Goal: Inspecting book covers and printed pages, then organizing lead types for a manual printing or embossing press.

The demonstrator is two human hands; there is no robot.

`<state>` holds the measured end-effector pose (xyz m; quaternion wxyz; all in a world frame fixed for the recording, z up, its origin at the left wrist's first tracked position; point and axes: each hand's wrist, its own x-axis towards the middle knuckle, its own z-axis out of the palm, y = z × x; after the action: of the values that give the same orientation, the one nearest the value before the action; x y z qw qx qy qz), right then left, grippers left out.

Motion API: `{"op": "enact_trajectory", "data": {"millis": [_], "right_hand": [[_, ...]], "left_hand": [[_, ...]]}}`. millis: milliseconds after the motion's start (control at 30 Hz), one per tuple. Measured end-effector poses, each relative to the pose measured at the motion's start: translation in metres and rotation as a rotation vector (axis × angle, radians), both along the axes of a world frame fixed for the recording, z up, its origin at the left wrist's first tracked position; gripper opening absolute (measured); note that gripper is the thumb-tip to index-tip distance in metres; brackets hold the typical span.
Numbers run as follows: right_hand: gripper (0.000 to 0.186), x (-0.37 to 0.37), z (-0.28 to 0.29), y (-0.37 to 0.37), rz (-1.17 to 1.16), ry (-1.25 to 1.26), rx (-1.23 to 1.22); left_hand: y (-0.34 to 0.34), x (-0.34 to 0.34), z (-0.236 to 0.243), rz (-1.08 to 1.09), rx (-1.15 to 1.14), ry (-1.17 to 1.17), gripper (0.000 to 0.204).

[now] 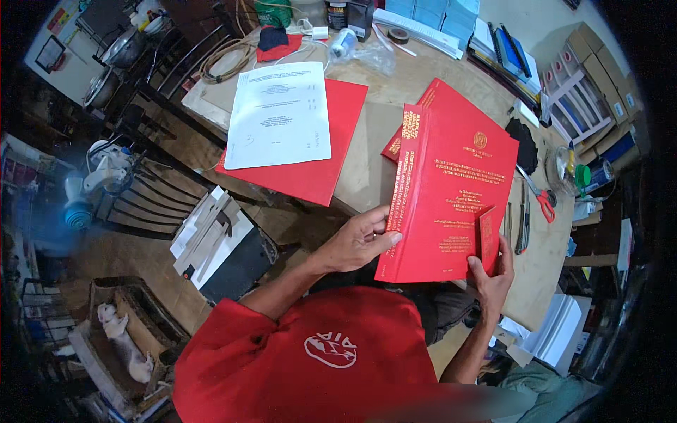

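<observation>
My left hand grips the spine side of a red hardcover book with gold lettering, its thumb on the lower spine. My right hand is closed at the book's lower right, pinching a narrow red piece with gold lettering against it. Another red cover lies partly beneath or behind the held book. To the left, a printed white sheet rests on a red board at the table's edge.
Scissors, a utility knife and a black cloth lie right on the table; coiled cable and stacked paper at the back. A chair stands left; a white animal lies in a floor box.
</observation>
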<state>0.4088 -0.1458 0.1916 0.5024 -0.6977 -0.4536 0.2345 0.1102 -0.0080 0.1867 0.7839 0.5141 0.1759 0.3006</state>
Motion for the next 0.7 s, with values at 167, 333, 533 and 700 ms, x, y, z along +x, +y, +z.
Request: {"op": "enact_trajectory", "data": {"millis": [167, 333, 533, 700], "right_hand": [[0.067, 0.006, -0.002, 0.000, -0.072, -0.146, -0.012], [0.057, 0.010, 0.018, -0.002, -0.360, -0.170, 0.167], [0.065, -0.019, 0.029, 0.000, -0.257, 0.535, 0.062], [0.064, 0.006, 0.030, -0.002, -0.232, 0.598, 0.213]], "left_hand": [[-0.004, 0.001, -0.001, 0.043, -0.046, 0.016, 0.047], [-0.024, 0.037, -0.003, 0.239, -0.147, -0.093, 0.045], [-0.036, 0.121, -0.014, 0.266, -0.117, -0.270, 0.029], [-0.034, 0.131, -0.008, 0.135, -0.075, -0.196, 0.035]]}}
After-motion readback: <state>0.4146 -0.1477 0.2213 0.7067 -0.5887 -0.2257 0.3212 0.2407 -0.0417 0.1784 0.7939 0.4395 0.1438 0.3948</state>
